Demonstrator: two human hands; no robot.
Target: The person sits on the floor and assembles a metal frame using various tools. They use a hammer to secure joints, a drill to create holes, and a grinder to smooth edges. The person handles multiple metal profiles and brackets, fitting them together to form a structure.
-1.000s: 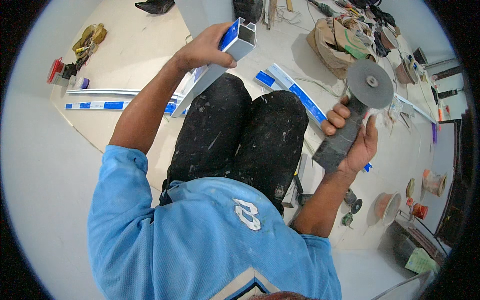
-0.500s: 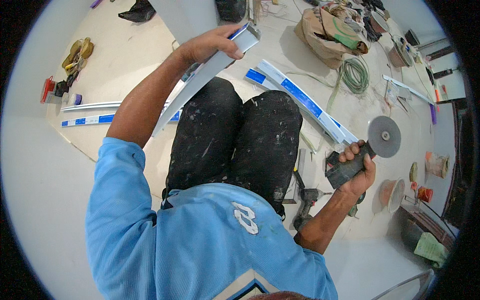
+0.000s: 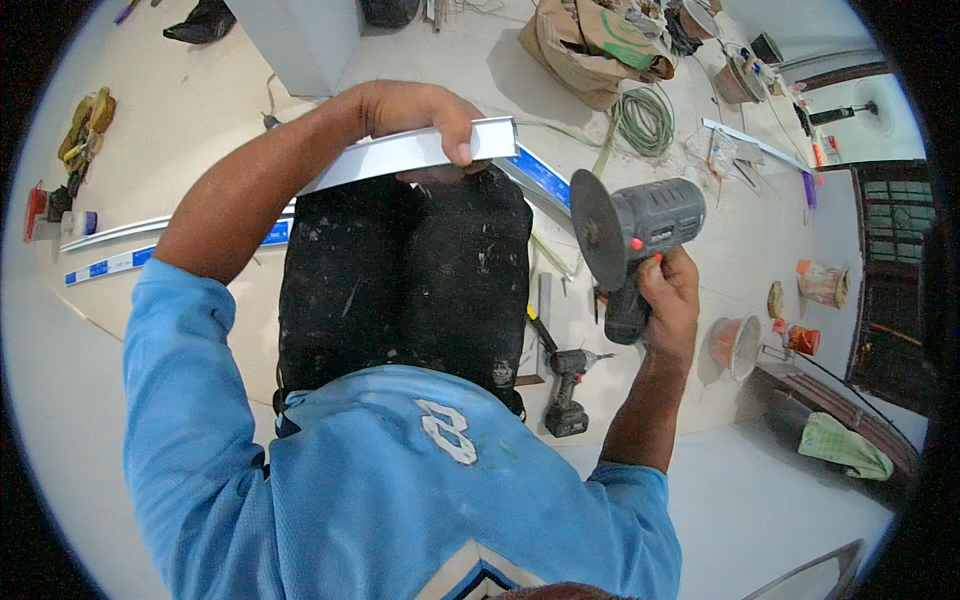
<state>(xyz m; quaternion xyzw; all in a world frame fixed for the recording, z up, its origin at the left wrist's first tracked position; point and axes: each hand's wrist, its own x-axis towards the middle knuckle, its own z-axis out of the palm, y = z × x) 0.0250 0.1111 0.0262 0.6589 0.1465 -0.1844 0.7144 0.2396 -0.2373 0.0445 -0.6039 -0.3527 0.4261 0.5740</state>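
Observation:
My left hand is closed around a white metal channel near its cut end, holding it across above my knees. The channel's other end passes behind my left forearm. In my right hand is a cordless angle grinder, gripped by its handle. The grinder's thin grey disc faces the channel's end, with a gap between them. Below the grinder, a cordless drill lies on the floor.
More channels with blue-and-white film lie on the floor to the left, and another is beyond my knees. A pillar, a brown paper sack and a coiled green hose are farther off. Buckets stand at right.
The grinder has turned so its disc faces left, and moved inward toward the channel. My left hand has lowered the channel from a steep slant to nearly level. The view has shifted right.

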